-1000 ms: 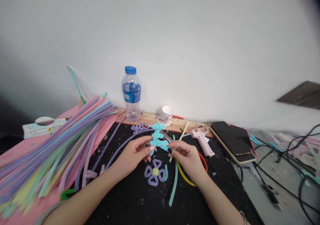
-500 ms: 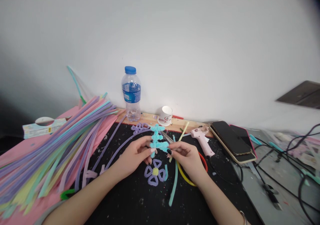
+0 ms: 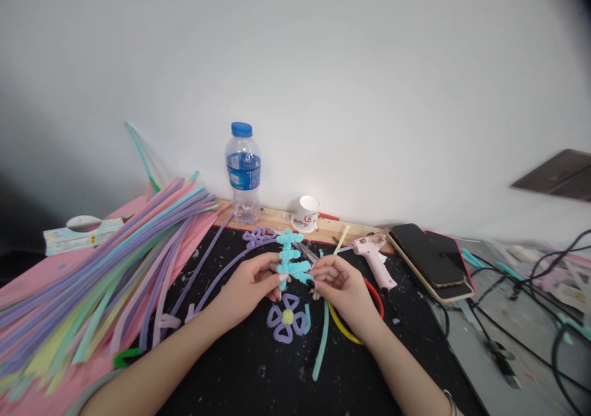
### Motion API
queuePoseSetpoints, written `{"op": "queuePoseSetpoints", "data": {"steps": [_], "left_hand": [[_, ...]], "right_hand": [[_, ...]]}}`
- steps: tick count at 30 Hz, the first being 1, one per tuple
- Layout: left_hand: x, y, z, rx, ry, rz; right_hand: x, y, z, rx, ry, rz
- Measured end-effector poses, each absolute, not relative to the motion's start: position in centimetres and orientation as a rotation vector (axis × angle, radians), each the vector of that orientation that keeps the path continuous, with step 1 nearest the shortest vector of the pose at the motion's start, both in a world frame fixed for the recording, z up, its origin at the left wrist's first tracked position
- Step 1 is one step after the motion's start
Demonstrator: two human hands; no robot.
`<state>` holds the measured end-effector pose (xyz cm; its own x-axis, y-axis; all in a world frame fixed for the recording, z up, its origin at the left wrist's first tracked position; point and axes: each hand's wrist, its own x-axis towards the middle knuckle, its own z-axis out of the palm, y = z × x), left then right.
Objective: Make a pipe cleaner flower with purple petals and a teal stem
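Between my hands is a turquoise fuzzy pipe cleaner (image 3: pixel 290 254), bent into a row of short loops along a stem. My left hand (image 3: pixel 253 282) is closed on its lower stem, thumb against the fingers. My right hand (image 3: pixel 340 285) pinches the piece's lower right end, where the fingertips partly hide it. Just below on the black mat lies a purple pipe-cleaner flower (image 3: pixel 286 319) with a yellow centre. A straight teal pipe cleaner (image 3: pixel 321 345) rests beside it. Scissors (image 3: pixel 308 253) show partly behind my right fingers.
A big bundle of pastel pipe cleaners (image 3: pixel 124 262) spreads over the left side. Towards the wall stand a water bottle (image 3: pixel 243 173) and a paper cup (image 3: pixel 305 213). To the right lie a pink glue gun (image 3: pixel 375 262), a phone (image 3: pixel 427 253) and tangled black cables (image 3: pixel 521 311).
My right fingers have shifted slightly, and the lower right end of the turquoise pipe cleaner now bends further downward. My left hand keeps its hold almost unmoved.
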<state>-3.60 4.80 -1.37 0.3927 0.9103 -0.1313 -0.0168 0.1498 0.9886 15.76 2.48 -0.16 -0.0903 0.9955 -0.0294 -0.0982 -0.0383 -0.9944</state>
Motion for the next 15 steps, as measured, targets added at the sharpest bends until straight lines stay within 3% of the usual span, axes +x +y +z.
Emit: {"op": "queuePoseSetpoints", "data": {"steps": [15], "left_hand": [[-3.55,4.84,-1.35,1.208,0.998,0.832]], "right_hand": [[15.92,2.60,-0.40,-1.111,-1.199,1.335]]}}
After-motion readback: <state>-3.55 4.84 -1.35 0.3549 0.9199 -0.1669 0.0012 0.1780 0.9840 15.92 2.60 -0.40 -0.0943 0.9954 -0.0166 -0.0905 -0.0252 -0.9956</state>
